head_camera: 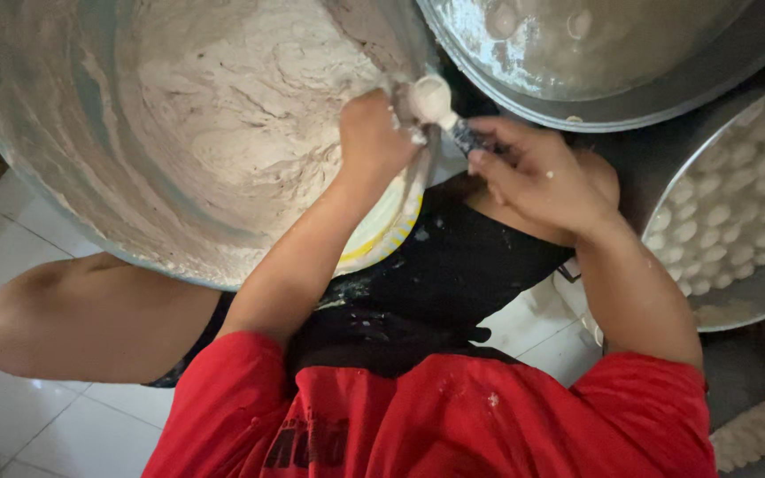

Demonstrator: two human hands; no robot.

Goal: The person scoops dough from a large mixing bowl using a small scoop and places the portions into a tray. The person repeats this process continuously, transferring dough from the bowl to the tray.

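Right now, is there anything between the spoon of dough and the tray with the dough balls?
Nothing visible blocks it. The spoon is in the right hand, beside the left hand at the dough basin's rim. The tray lies open to the right.

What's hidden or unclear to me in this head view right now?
- Left hand: fingertips buried in dough at the big basin rim.
- Spoon: handle covered by the right hand.
- Basin and tray of dough balls: cut off by frame edges.
- Upper pan: contents blurred by glare.
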